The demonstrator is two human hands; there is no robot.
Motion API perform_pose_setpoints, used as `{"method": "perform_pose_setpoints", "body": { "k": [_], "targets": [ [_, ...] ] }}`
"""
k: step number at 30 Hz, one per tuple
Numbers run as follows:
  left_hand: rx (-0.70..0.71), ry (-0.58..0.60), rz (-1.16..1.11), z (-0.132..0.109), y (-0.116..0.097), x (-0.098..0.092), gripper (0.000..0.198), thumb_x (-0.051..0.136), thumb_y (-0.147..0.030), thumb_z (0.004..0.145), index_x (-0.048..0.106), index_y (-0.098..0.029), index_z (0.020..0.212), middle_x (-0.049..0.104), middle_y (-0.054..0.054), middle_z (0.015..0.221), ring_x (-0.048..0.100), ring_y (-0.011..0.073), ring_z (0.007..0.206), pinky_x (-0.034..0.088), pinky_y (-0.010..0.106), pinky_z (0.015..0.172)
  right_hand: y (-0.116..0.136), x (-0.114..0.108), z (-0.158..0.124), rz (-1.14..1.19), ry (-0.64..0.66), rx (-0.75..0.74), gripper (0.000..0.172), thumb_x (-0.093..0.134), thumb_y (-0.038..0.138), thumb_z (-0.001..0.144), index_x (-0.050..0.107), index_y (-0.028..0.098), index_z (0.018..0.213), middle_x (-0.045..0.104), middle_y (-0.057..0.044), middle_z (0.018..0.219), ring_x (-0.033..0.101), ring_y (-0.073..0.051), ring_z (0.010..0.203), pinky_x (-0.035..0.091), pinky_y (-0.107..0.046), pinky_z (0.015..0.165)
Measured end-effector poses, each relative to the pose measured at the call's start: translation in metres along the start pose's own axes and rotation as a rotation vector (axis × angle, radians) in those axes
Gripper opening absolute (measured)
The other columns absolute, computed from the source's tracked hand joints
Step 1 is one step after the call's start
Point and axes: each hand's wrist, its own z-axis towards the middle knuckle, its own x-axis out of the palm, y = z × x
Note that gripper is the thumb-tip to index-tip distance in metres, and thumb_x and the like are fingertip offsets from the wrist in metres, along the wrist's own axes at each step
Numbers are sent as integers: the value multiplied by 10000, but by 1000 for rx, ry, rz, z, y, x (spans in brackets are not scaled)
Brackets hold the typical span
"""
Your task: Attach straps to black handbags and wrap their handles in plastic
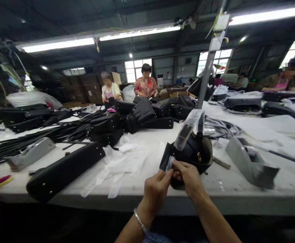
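A black handbag (205, 156) with a gold-coloured clasp stands near the table's front edge. Its raised handle is wrapped in a clear plastic sleeve (187, 126). At the bag's left side, a small piece of clear plastic film (170, 163) is pinched between the fingertips of both hands. My left hand (155, 187), with a bracelet at the wrist, closes on it from below left. My right hand (189, 179) grips it from the right, in front of the bag, hiding part of the bag's lower front. The film's lower end is covered by my fingers.
Another black bag (66, 172) lies on its side at left, beside crumpled white tissue paper (124, 158). Grey metal tape dispensers (252, 162) stand at both sides. More black bags (144, 113) are piled behind. A metal post (206, 74) rises behind the handbag. Co-workers (145, 86) are across the table.
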Motion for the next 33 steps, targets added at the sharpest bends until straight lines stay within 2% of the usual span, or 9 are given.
{"method": "perform_pose_setpoints", "body": {
  "k": [5, 9, 12, 15, 19, 21, 25, 29, 33],
  "targets": [
    [53, 37, 89, 3, 1, -17, 278, 415, -170, 1038, 642, -160, 1198, 600, 8, 708, 568, 123, 566, 372, 235, 489, 5, 1, -15, -69, 90, -52, 529, 703, 652, 740, 714, 123, 715, 677, -52, 635, 560, -114, 541, 397, -200, 481],
    [120, 86, 100, -6, 0, -18, 272, 462, -155, 1017, 643, -147, 1219, 600, 15, 684, 575, 139, 579, 394, 236, 493, 2, -3, -11, -153, 77, -72, 433, 758, 560, 743, 738, 128, 732, 627, -15, 490, 481, -93, 454, 339, -195, 446],
    [142, 171, -35, -21, 0, -23, 260, 496, -136, 993, 667, -173, 1186, 611, 11, 678, 573, 131, 583, 426, 219, 521, -1, -10, -5, -156, 89, -44, 429, 710, 560, 790, 739, 133, 771, 606, -5, 450, 379, -72, 397, 251, -197, 409],
    [-109, 148, -277, -28, 1, -37, 272, 509, -170, 986, 652, -182, 1217, 649, 20, 729, 600, 120, 614, 477, 210, 593, -2, -15, -1, -129, 115, -2, 437, 694, 567, 798, 738, 132, 806, 601, -3, 440, 314, -63, 382, 187, -202, 401],
    [-830, -21, -568, -13, 2, -51, 331, 468, -382, 1012, 691, -142, 1055, 693, 68, 824, 641, 144, 673, 516, 233, 623, -1, -15, 0, -100, 145, 27, 432, 718, 557, 780, 746, 131, 842, 609, -6, 464, 322, -63, 403, 187, -204, 416],
    [-1014, 86, -809, -3, -3, -49, 460, 443, -502, 998, 704, -124, 978, 716, 95, 841, 665, 168, 698, 529, 246, 618, -1, -14, 1, -100, 142, 26, 438, 723, 561, 775, 750, 131, 850, 600, -1, 467, 318, -63, 411, 185, -207, 421],
    [-1103, 375, -1122, -1, -19, -38, 504, 525, -569, 939, 717, -106, 994, 728, 96, 798, 674, 169, 650, 534, 262, 635, -5, -16, 2, -119, 144, 16, 442, 718, 573, 782, 750, 137, 850, 592, 9, 479, 362, -73, 431, 227, -211, 431],
    [-1104, 318, -1063, 3, -24, -31, 435, 581, -532, 924, 712, -118, 929, 732, 89, 836, 685, 160, 704, 520, 238, 673, -9, -18, 4, -143, 183, -19, 415, 681, 555, 830, 732, 147, 777, 578, 21, 471, 392, -79, 434, 264, -213, 436],
    [-1083, 264, -1062, 24, -20, -23, 433, 623, -545, 886, 707, -125, 950, 731, 89, 832, 683, 173, 709, 540, 251, 657, -6, -14, 2, -154, 227, -109, 412, 612, 497, 900, 694, 152, 691, 570, 29, 456, 449, -86, 423, 326, -206, 448]
  ]
}}
